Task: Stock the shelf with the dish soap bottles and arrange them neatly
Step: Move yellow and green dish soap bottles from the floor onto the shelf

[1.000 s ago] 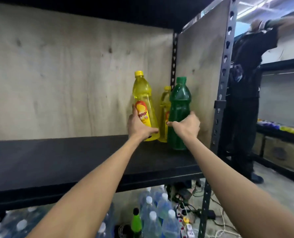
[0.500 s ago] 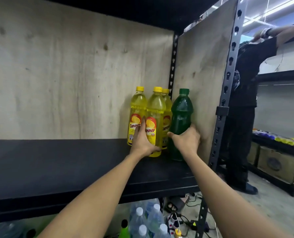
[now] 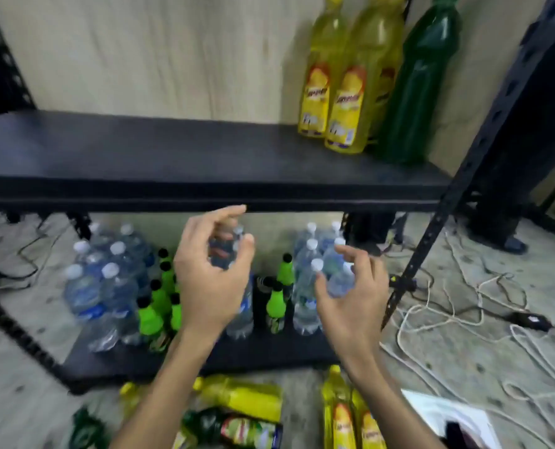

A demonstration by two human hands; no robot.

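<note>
- Setting: black metal rack against a pale wood-grain back panel; speckled concrete floor with loose cables [image 3: 464, 306] to the right.
- Shelf [image 3: 179, 157]: stocked only at its right end. Count there: three yellow soap bottles [image 3: 346, 102] visible, one mostly hidden behind the front pair, plus one green soap bottle [image 3: 412, 92] at the far right. All upright, touching or nearly so.
- Lower deck [image 3: 205, 354]: clear water bottles [image 3: 107, 286] in two clusters, too blurred to count; roughly seven small green bottles with black caps [image 3: 154, 306].
- Floor stock [image 3: 243, 396], near edge of view: at least four yellow bottles and two dark green ones, lying down; some cut off by the frame.
- Left hand [image 3: 211, 280]: empty, fingers spread and curled, below the shelf lip.
- Right hand [image 3: 350, 296]: empty, fingers apart, same height.
- Step in hand (judgement): reaching down for the next bottles.
- To do it well: take one bottle per hand by the body, not the cap; stand each upright just left of the yellow row, labels forward, fronts level with the row.
</note>
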